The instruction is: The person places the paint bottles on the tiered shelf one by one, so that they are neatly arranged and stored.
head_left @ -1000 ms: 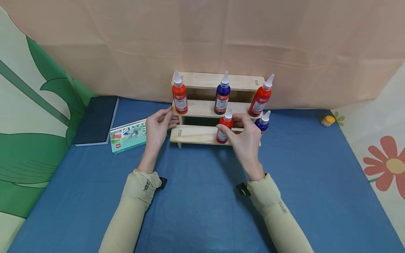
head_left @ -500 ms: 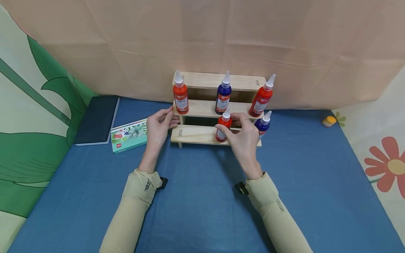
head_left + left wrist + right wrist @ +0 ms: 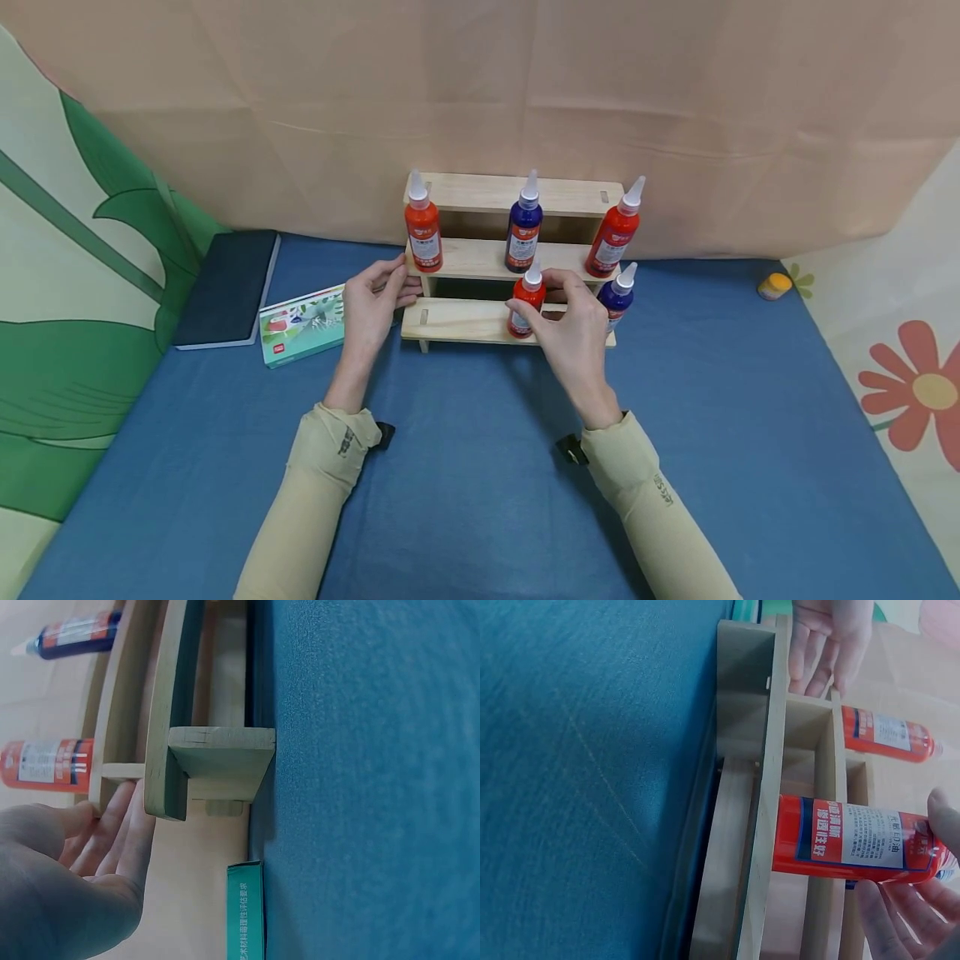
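Note:
My right hand point(image 3: 573, 325) holds a red ink bottle point(image 3: 855, 836) with a white pointed cap near its top, thumb on one side and fingers on the other. The bottle is upright, its base at the lowest step of a three-step wooden rack point(image 3: 465, 319). At the rack's left end, my left hand point(image 3: 372, 300) pinches the edge of the middle step point(image 3: 112, 697) with thumb and fingers. On that step stand an orange-red bottle point(image 3: 424, 233), a dark blue bottle point(image 3: 523, 233) and another red bottle point(image 3: 613, 240). A second blue bottle point(image 3: 617, 300) stands at the lowest step's right end, partly behind my right hand.
Left of the rack lie a green illustrated box point(image 3: 303, 325) and a dark blue book point(image 3: 228, 287) on the blue tablecloth point(image 3: 465, 467). A small yellow-capped jar point(image 3: 775, 286) sits at the far right. A beige cloth backdrop point(image 3: 480, 92) hangs behind the rack.
The red bottle in my right hand has shifted slightly back and left on the lowest step, the hand moving with it. My left hand stays at the rack's end.

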### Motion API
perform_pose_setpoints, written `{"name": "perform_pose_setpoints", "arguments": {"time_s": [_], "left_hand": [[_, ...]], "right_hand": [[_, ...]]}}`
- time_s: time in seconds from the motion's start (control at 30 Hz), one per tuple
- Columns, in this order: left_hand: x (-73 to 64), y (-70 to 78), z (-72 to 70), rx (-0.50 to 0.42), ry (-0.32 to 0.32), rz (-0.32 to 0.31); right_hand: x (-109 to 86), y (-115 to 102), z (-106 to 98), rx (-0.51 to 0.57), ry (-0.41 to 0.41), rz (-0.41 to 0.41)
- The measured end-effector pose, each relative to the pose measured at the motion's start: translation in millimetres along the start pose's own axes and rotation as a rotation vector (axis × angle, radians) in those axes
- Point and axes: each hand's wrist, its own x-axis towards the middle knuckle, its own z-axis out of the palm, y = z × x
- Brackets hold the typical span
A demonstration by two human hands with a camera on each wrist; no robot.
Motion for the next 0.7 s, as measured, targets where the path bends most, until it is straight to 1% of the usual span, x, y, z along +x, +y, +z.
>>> {"name": "perform_pose_setpoints", "arguments": {"time_s": [0.17,0.33,0.5,0.63,0.7], "left_hand": [[-1.7,0.1,0.7,0.008,0.001,-0.006],[-0.1,2.3,5.0,0.027,0.001,-0.008],[4.2,6.7,6.4,0.067,-0.008,0.005],[3.3,6.6,3.2,0.109,-0.007,0.013],[2.1,6.4,0.6,0.149,0.0,0.026]], "right_hand": [[-0.7,-4.0,-4.7,0.004,-0.011,0.012],[0.3,-12.3,-20.9,0.02,0.005,0.003],[2.2,-23.5,-40.3,0.016,0.039,-0.04],[0.7,-31.7,-56.2,0.007,0.059,-0.093],[0.1,-33.9,-64.7,0.0,0.072,-0.126]]}}
